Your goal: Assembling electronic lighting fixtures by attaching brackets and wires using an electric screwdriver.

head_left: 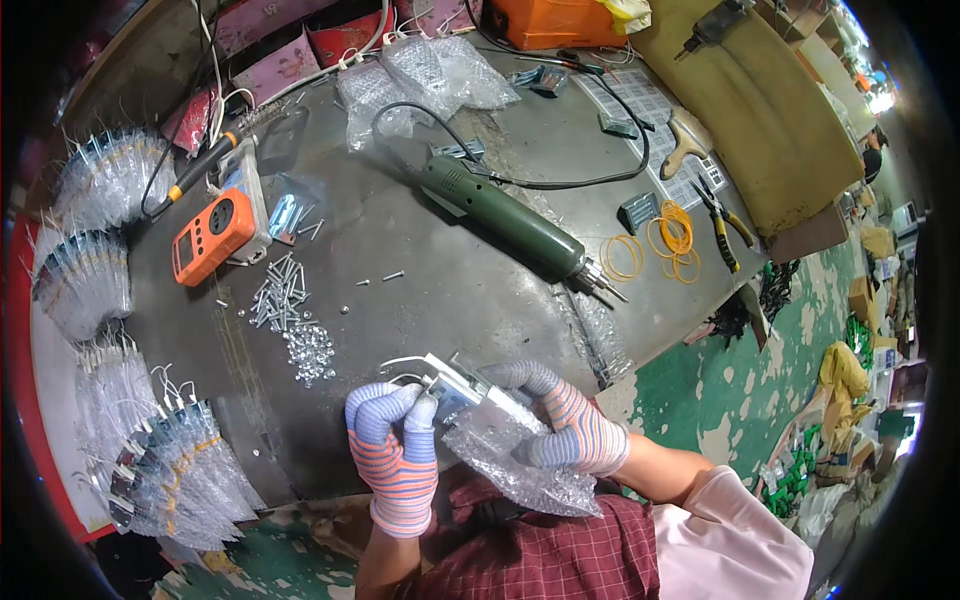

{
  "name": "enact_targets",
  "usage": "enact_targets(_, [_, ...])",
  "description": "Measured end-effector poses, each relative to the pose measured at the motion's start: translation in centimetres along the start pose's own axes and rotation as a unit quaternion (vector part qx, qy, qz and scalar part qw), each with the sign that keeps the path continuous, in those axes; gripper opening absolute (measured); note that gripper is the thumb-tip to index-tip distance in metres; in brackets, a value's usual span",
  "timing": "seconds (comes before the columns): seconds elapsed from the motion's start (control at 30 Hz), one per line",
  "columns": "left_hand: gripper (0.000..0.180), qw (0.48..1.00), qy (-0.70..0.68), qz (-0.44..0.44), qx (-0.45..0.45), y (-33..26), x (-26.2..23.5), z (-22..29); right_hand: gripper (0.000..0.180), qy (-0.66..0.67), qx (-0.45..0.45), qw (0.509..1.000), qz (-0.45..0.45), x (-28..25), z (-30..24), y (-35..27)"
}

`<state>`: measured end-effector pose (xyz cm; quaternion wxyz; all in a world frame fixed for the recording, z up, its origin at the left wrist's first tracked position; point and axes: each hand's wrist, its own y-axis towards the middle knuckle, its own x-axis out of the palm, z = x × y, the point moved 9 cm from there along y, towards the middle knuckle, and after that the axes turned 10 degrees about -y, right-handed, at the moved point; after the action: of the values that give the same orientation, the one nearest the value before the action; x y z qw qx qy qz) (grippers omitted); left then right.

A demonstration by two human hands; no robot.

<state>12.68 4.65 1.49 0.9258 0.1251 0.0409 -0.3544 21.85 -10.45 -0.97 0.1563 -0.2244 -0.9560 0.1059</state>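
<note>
Pinching at the left, cupping at the right: both hands on 1 part, held low over the near edge of the surface [400,240]. Gloves on both, striped in blue, white and orange-red.

Left hand [395,445]: grip nearly closed, thumb and fingertips drawn together on the wired end of the part [455,382]. Exact contact hidden by the fingertips.

Right hand [578,435]: grip curled partway, fingers along the far side, the rest of the hand on the near side, bubble wrap [510,465] and the part's other end between. Contact of each finger under the wrap: cannot tell.

Part: slim, pale, metallic, tilted, its upper left end bare, its lower right end in the wrap. White wire looping out leftward, past the left fingertips. Wrap clear, crumpled, hanging down in front of a dark red checked apron [560,545].

Beyond the hands: a heap of screws [280,290], a heap of nuts [310,352] just beside it, nearer the person. Orange meter [215,235] up and left of these. Green power driver [500,220] lying aslant, bit toward the lower right. Yellow bands [675,232] to its right, then pliers [722,225], handles apart. Brush [683,145] above. Far left, banded bundles [175,475] of wrapped pieces with pale wires, along the edge.
</note>
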Motion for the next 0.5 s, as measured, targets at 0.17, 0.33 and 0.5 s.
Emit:
enact_targets(0.17, [0.011, 0.984, 0.088, 0.027, 0.153, -0.6, 0.2, 1.5, 0.074, 0.05, -0.049, 0.997, -0.045, 1.5, -0.4, 0.1])
enact_targets(0.33, [0.019, 0.96, -0.202, 0.125, -0.149, -1.2, 0.8, -1.7, 0.071, 0.057, -0.101, 0.993, -0.017, 2.8, -0.9, -0.1])
enact_targets(0.5, [0.025, 0.977, -0.19, 0.093, -0.013, -3.5, 2.2, 1.5, 0.074, 0.021, -0.189, 0.98, 0.062, 3.6, -2.9, -0.9])
